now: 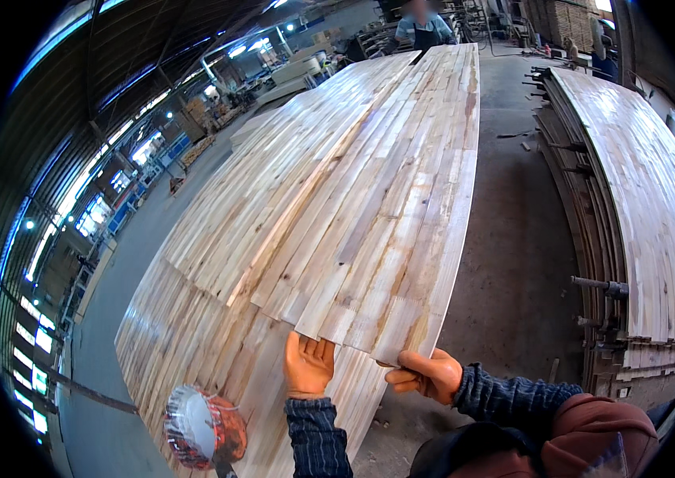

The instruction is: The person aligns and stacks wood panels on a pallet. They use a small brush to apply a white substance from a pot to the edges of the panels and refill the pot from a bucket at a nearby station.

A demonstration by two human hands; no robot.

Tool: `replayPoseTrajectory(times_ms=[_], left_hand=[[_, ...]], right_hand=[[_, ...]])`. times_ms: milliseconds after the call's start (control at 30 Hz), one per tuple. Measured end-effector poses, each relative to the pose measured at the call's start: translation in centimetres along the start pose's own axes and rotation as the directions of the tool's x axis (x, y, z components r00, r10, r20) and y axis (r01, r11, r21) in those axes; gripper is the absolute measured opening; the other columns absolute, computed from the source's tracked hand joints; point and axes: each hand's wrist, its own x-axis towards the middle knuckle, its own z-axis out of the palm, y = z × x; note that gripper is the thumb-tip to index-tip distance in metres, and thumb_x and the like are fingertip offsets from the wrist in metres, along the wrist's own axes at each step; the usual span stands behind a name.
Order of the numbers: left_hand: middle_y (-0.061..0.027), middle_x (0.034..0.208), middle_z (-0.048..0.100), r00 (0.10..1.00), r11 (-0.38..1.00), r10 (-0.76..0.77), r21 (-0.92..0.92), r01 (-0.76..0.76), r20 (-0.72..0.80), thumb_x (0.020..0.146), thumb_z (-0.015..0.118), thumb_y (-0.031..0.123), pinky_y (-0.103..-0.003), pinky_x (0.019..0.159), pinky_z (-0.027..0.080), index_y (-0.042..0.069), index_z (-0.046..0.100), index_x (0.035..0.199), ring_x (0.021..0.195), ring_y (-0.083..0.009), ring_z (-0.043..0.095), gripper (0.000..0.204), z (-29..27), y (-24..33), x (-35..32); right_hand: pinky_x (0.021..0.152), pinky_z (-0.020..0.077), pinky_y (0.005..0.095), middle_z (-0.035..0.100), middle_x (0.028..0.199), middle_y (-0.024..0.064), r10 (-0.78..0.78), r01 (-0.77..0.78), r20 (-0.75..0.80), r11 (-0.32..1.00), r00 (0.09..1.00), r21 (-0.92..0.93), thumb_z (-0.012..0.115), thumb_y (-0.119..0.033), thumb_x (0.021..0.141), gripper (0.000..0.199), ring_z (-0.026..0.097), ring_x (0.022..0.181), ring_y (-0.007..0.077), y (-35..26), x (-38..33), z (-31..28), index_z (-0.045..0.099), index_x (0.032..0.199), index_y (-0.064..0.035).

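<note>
A long panel of edge-glued wood strips (401, 207) lies on a stack of similar panels, its near end toward me. My left hand (309, 368), in an orange glove, is palm up with its fingers hooked under the panel's near edge; the fingertips are hidden beneath the wood. At the near right corner my right hand (431, 376), gloved the same way, pinches the edge with the thumb on top. Just left lies a second wood panel (274, 175), alongside the first. Below both, the lower panel (186, 319) of the stack juts out toward me.
An orange bucket (230, 430), whitish inside, stands on the lower panel by my left forearm. On the right is another panel stack (640, 183) with metal clamps (610, 287) sticking out. A co-worker (423, 33) stands at the far end; another person (603, 54) is at far right.
</note>
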Motion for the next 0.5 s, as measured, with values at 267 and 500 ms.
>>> replayPoseTrajectory(times_ms=[267,500], left_hand=[[-0.0190,0.123,0.061,0.998,0.735,-0.054,0.676,0.056,-0.024,0.095,0.054,0.039,-0.044,0.097,0.045,0.002,0.046,0.132,0.114,-0.0343,0.059,0.053,-1.7,4.2,0.9],[-0.0190,0.145,0.040,0.978,0.838,0.193,0.532,-0.123,-0.078,0.091,0.056,0.051,-0.051,0.098,0.042,0.006,0.031,0.144,0.129,-0.0368,0.046,0.074,-6.6,4.9,9.4]], right_hand=[[0.077,0.0612,0.0351,0.066,0.110,0.0221,-0.094,0.098,-0.121,0.995,0.988,0.022,0.056,-0.014,0.096,0.041,0.070,0.089,0.0247,-1.0,2.1,-0.8,0.047,0.128,0.0086],[0.066,0.0610,0.0348,0.066,0.104,0.0231,-0.285,0.267,-0.314,0.958,0.906,-0.102,0.062,-0.016,0.090,0.044,0.070,0.072,0.0255,-1.7,1.2,-4.4,0.050,0.124,0.0099]])
